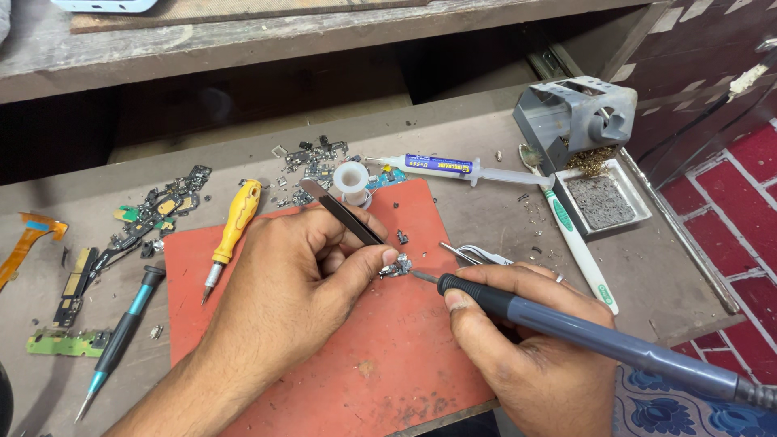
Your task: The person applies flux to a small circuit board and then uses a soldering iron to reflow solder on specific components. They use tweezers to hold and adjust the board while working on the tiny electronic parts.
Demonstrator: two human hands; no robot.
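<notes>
My left hand [303,275] grips black tweezers [344,217] and pinches a small metal electronic part [396,265] over the red work mat [388,364]. My right hand [534,356] holds a grey soldering iron [583,332] like a pen. Its tip touches the small part from the right. A second pair of silver tweezers [477,255] lies on the mat just behind my right hand.
A yellow-handled screwdriver [235,222] and a teal one [121,332] lie to the left, among loose circuit boards and flex cables [154,212]. A flux syringe [453,168], a solder reel [351,176], a white toothbrush [579,251] and a soldering stand with sponge tray [599,198] sit behind.
</notes>
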